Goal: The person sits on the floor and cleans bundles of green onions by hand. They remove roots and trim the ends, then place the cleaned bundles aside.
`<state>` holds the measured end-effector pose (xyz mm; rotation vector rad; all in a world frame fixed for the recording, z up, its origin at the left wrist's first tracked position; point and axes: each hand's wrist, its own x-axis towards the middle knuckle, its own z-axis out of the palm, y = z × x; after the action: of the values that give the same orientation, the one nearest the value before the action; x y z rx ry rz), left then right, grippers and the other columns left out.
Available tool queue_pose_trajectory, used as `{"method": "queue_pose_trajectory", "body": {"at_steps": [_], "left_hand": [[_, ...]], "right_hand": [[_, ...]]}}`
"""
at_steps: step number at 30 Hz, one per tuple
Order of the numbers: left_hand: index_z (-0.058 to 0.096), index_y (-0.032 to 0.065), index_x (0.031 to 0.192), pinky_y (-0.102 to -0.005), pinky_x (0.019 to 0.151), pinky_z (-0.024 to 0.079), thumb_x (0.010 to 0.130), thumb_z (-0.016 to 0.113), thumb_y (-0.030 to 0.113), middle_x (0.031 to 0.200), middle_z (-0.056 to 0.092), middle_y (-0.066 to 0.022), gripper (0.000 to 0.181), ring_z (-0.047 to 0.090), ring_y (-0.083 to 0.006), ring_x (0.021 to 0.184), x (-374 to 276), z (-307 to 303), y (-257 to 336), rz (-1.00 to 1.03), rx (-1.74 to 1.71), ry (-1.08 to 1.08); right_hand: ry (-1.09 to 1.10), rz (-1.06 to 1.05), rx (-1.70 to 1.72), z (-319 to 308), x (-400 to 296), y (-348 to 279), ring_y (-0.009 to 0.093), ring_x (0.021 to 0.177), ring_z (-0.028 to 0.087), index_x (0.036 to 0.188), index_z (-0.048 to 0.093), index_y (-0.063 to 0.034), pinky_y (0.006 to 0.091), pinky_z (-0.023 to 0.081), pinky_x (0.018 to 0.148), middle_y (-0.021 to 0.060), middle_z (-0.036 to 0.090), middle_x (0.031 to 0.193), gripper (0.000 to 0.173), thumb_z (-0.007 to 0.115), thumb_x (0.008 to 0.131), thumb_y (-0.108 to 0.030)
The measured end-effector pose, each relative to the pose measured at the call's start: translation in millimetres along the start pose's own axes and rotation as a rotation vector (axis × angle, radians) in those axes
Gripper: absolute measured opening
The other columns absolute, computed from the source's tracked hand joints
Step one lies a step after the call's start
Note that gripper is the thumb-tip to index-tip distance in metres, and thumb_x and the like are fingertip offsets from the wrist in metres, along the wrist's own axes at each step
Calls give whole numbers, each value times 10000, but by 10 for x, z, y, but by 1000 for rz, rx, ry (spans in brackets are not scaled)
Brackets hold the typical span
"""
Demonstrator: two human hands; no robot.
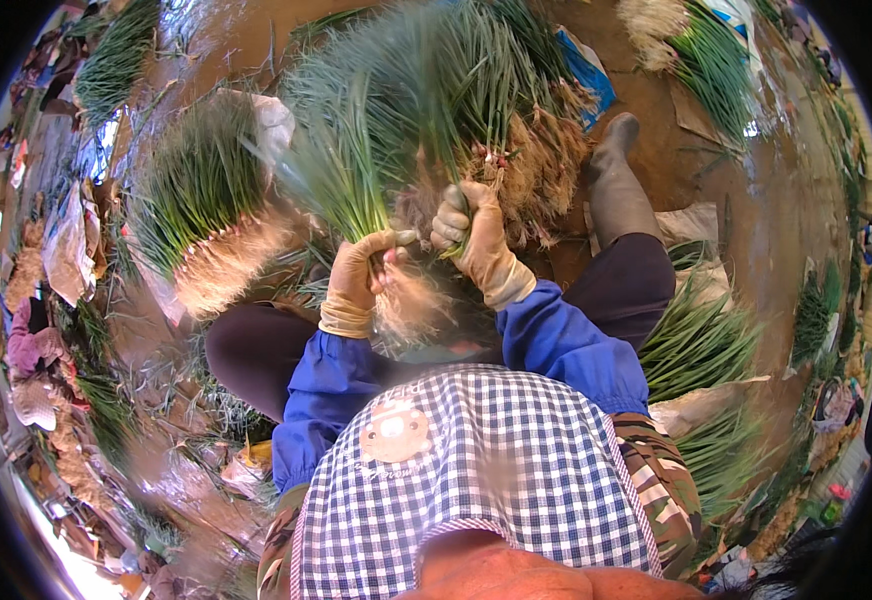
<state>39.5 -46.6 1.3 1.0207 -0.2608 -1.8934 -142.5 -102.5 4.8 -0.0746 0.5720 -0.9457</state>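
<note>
My left hand (361, 277), in a pale rubber glove, grips a bunch of green onions (364, 184) just above the bulbs. Its leaves fan upward and its stringy roots (409, 304) hang below the fist, over my lap. Close beside it, my right hand (477, 236), gloved too, is closed around a few green onion leaves (460, 244); their far ends blur into the heap behind. That large heap of green onions (406, 97) lies just ahead of both hands, with tan roots (544, 172) towards its right side.
A neat row of green onions (203, 195) lies on sheeting at the left. More bundles (698, 337) rest by my right knee, and another bunch (713, 75) lies at the upper right. My boot (616, 165) stands beside the heap. A person (34, 352) sits at the far left.
</note>
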Motion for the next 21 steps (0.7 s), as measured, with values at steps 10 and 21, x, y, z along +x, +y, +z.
{"method": "queue_pose_trajectory", "body": {"at_steps": [10, 21], "left_hand": [[549, -12, 1042, -217, 492, 451, 794, 571, 51, 890, 624, -168, 257, 508, -122, 558, -87, 72, -129, -143, -197, -124], [541, -77, 1067, -194, 504, 493, 777, 586, 26, 781, 614, -129, 311, 582, -145, 583, -156, 298, -73, -74, -54, -126]], "right_hand": [[50, 370, -216, 96, 210, 65, 145, 502, 446, 803, 561, -70, 300, 415, 465, 3, 447, 564, 205, 518, 855, -264], [38, 476, -140, 58, 112, 56, 174, 378, 376, 790, 508, -72, 322, 347, 335, 18, 418, 528, 169, 461, 877, -209]]}}
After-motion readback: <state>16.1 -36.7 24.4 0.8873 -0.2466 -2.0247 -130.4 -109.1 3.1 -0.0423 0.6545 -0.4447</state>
